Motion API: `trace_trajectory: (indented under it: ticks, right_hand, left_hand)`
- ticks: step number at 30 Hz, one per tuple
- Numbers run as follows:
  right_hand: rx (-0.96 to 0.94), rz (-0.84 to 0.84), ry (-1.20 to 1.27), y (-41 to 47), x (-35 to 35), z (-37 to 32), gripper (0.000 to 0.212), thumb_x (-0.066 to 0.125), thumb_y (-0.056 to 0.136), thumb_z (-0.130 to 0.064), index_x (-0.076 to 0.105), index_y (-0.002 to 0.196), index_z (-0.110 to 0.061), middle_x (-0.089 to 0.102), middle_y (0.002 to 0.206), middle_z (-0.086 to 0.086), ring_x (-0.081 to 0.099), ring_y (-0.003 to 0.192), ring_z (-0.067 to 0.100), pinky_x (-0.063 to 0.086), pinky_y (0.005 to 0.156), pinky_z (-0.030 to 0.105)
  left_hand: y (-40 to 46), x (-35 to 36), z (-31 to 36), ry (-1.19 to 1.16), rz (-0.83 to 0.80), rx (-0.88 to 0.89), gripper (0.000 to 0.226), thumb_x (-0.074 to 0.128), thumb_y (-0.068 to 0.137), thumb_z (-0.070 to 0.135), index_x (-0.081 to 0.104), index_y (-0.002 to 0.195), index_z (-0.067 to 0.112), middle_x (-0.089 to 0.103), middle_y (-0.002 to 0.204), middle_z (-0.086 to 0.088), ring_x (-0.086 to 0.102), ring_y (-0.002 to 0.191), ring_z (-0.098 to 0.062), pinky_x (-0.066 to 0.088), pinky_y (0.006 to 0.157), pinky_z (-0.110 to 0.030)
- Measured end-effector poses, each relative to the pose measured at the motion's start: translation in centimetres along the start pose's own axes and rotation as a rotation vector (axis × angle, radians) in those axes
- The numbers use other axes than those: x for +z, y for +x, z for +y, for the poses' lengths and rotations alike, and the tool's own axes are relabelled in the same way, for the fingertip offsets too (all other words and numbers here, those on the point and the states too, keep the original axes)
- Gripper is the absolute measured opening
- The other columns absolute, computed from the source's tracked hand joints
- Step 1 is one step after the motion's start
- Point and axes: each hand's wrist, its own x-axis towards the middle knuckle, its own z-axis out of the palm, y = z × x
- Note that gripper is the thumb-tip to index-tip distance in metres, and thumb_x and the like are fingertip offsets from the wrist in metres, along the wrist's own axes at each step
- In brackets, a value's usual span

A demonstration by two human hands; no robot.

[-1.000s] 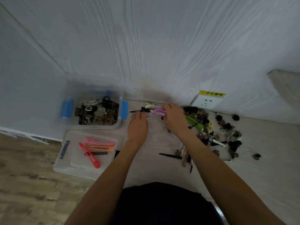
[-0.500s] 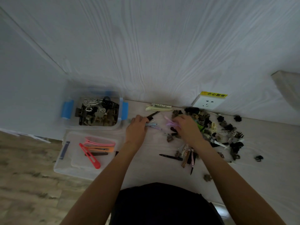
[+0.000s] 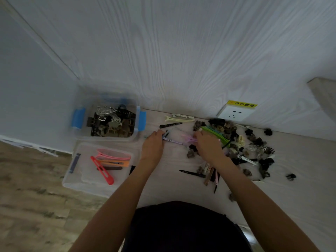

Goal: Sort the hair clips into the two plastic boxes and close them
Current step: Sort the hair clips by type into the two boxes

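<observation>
Two clear plastic boxes stand at the left. The far box [image 3: 140,118] with blue latches holds dark and metal claw clips. The near box [image 3: 76,171] holds long pink, orange and red clips [image 3: 112,158]. My left hand [image 3: 153,147] pinches the end of a long lilac clip [image 3: 172,140] on the white surface. My right hand [image 3: 209,148] rests on a pink clip [image 3: 188,138] and beside green long clips [image 3: 214,132]. A pile of small dark claw clips [image 3: 254,142] spreads to the right.
Cream long clips [image 3: 179,118] and a black one [image 3: 170,125] lie near the wall. More long clips [image 3: 209,172] lie by my right forearm. A wall socket [image 3: 236,112] with a yellow label sits behind the pile. Wooden floor lies at the left.
Both hands pulled back from the wall toward the middle of the surface. The left hand now grips the lilac clip, and the right hand has settled on the pink one.
</observation>
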Motion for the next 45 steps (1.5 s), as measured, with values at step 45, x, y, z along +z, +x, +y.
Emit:
trace_trajectory:
  ticks: [45]
  right_hand:
    - [-0.029, 0.085, 0.543, -4.2, -3.2, -21.0, 0.017, 0.050, 0.093, -0.029, 0.054, 0.093, -0.012, 0.053, 0.076, 0.000, 0.047, 0.063, 0.014, 0.031, 0.051, 0.025]
  left_hand:
    - [-8.6, -11.5, -16.2, -0.135, -0.189, 0.125, 0.038, 0.060, 0.086, 0.027, 0.050, 0.122, 0.019, 0.063, 0.113, -0.001, 0.060, 0.102, -0.017, 0.048, 0.089, -0.037]
